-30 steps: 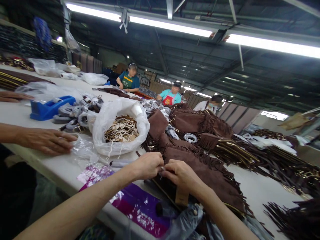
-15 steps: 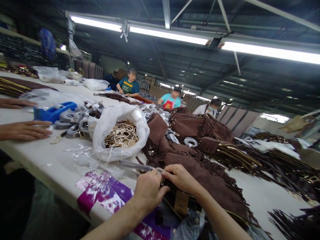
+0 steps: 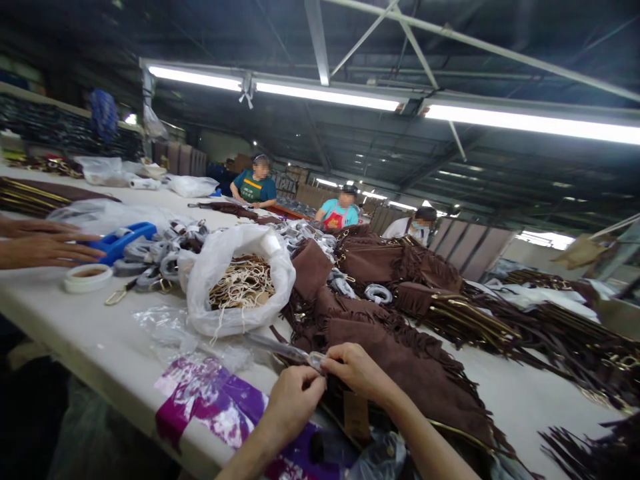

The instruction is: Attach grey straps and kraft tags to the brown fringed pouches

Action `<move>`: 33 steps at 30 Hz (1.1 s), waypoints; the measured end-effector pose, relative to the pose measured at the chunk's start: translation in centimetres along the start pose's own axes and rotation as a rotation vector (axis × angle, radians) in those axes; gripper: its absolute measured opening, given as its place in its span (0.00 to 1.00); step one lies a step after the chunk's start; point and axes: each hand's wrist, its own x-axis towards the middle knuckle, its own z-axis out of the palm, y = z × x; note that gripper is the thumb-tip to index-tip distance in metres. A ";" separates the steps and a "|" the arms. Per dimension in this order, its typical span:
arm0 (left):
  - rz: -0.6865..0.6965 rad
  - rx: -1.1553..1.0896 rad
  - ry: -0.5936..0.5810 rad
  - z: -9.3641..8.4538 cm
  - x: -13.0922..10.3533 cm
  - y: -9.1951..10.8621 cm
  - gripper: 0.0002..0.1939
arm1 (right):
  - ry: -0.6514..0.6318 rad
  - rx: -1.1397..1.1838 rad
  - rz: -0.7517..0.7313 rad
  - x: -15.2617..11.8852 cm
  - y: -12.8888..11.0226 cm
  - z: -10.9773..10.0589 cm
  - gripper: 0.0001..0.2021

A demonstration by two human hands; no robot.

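My right hand pinches the end of a long thin strap in grey, see-through plastic, which stretches away toward the white bag. Close beside it, my left hand has its thumb and fingertips pressed together at the same end; what lies between them is too small to make out. Below both hands is a dark brown fringed suede bag with a gold zip edge. A brown card tag hangs by it, partly in shadow.
A white plastic bag holds corded tags. Left are a blue tape dispenser, a white tape roll and another person's hands. Wrapped straps and fringed bags are piled beyond. Purple film covers the table edge.
My left hand has loosened from a fist into a fingertip pinch, and the strap end shows more. The other person's near hand has moved off the tape roll. The view has shifted slightly.
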 end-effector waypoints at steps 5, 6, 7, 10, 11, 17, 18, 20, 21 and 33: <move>-0.046 -0.156 0.063 2.1 0.4 -0.1 0.12 | 0.031 0.052 0.015 -0.2 -0.3 0.2 0.15; -0.031 -0.196 0.068 2.2 0.4 -0.1 0.11 | 0.040 0.074 0.015 -0.3 -0.3 0.2 0.15; -0.023 -0.230 0.066 2.1 0.3 -0.2 0.10 | 0.050 0.100 0.013 -0.4 -0.3 0.3 0.15; -0.021 -0.288 0.032 0.9 0.0 -0.5 0.10 | 0.077 0.209 0.004 -0.9 0.1 0.1 0.11; -0.020 -0.306 0.027 0.3 -0.1 -0.5 0.11 | 0.084 0.251 0.004 -1.0 0.3 0.1 0.11; 0.005 -0.419 0.071 -2.8 0.5 0.0 0.11 | 0.071 0.431 -0.027 -1.4 0.8 0.3 0.11; 0.009 -0.427 0.074 -3.0 0.8 0.2 0.11 | 0.071 0.442 -0.049 -1.4 0.7 0.5 0.09; 0.021 -0.437 0.076 -2.9 1.3 0.6 0.11 | 0.093 0.451 -0.104 -1.4 0.5 0.9 0.07; 0.026 -0.445 0.075 -2.8 1.6 0.8 0.11 | 0.112 0.454 -0.129 -1.4 0.4 1.1 0.06; 0.061 -0.520 0.135 0.7 2.3 -0.3 0.06 | 0.202 0.458 -0.075 -2.0 1.7 2.9 0.16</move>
